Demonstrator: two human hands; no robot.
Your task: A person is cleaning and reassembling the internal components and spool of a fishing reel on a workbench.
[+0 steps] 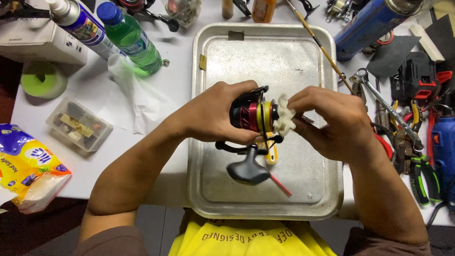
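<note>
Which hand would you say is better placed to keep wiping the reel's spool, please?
Probably the right hand: it already pinches the white cloth against the spool. The left hand is wrapped around the reel body, steadying it above the tray.

Fishing reel: glossy black and red body, probably anodised metal though glare makes it hard to tell, with a matt black rubbery-looking handle knob; the white wad pressed on it looks like soft, fuzzy cloth or tissue. Tray is dull brushed metal, scuffed and stained, on a smooth matt white table. Green bottle is clear glossy plastic, small box cloudy translucent plastic, crumpled sheet thin filmy plastic, wrench shiny bare steel.
</note>
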